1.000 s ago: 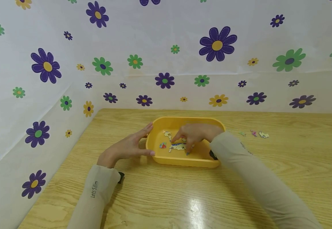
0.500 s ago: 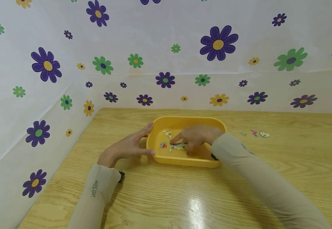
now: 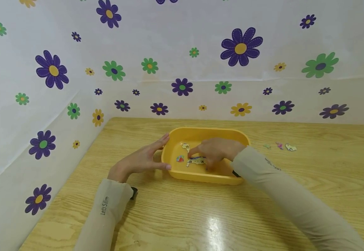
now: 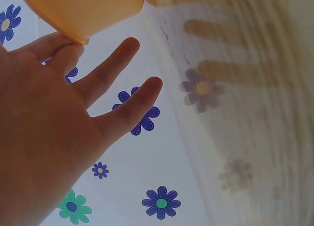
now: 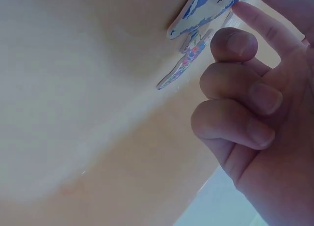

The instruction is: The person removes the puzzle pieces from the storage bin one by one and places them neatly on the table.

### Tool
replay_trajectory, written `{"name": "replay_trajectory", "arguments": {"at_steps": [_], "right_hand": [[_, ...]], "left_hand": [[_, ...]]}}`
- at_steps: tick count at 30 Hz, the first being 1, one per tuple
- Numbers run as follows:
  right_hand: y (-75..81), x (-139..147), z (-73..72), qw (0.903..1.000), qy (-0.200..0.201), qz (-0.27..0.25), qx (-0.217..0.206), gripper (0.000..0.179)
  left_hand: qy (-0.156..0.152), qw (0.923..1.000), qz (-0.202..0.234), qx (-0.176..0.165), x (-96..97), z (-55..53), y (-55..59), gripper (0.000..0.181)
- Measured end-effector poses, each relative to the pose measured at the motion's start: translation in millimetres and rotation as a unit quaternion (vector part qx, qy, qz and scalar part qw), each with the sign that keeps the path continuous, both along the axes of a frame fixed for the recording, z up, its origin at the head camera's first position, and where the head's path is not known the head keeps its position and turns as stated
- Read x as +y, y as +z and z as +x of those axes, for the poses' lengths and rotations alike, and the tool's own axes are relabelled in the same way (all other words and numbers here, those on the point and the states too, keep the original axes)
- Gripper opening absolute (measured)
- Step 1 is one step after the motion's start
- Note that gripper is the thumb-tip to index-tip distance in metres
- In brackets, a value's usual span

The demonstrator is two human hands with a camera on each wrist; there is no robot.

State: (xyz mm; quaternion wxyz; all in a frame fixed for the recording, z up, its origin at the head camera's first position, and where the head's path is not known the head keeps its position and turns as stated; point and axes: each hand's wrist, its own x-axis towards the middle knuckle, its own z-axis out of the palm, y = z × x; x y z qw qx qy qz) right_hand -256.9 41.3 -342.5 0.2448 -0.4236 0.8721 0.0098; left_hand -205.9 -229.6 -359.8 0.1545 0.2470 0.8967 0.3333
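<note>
A yellow plastic tray (image 3: 207, 177) stands on the wooden table with several flat, irregular cut-out pieces in it. My left hand (image 3: 140, 159) steadies the tray's left end, thumb at the front corner, other fingers spread. My right hand (image 3: 218, 149) reaches inside. Its straight index finger touches a long cream-and-blue piece (image 3: 197, 160); in the right wrist view its other fingers (image 5: 228, 83) curl around nothing. A colourful piece (image 5: 184, 66) lies beside the blue-and-cream one there. Left of the right hand lie a cream piece (image 3: 186, 146) and a red-and-blue piece (image 3: 180, 159).
On the table right of the tray lie a green piece (image 3: 267, 146), a pink piece (image 3: 279, 145) and a cream piece (image 3: 290, 147). White sheeting (image 3: 163, 35) with printed flowers rises behind the table and along its left side.
My right hand has shifted slightly over the long piece, and its thumb tip and the small blue bit there are now hidden. The left hand stays at the tray's end.
</note>
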Motion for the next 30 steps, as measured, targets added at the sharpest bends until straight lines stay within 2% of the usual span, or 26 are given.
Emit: {"name": "replay_trajectory", "arguments": {"at_steps": [8, 14, 30], "right_hand": [[0.3, -0.2, 0.1, 0.9999, -0.011, -0.011, -0.003, 0.063], [1.7, -0.1, 0.8, 0.9999, -0.003, -0.010, -0.001, 0.059], [0.4, -1.3, 1.1, 0.9999, 0.001, -0.015, -0.002, 0.062]], "left_hand": [[-0.006, 0.9999, -0.007, 0.009, 0.7, 1.6, 3.0, 0.102], [-0.003, 0.9999, -0.013, 0.007, 0.4, 1.2, 3.1, 0.102], [0.002, 0.9999, -0.014, 0.006, -0.6, 0.2, 0.3, 0.104]]}}
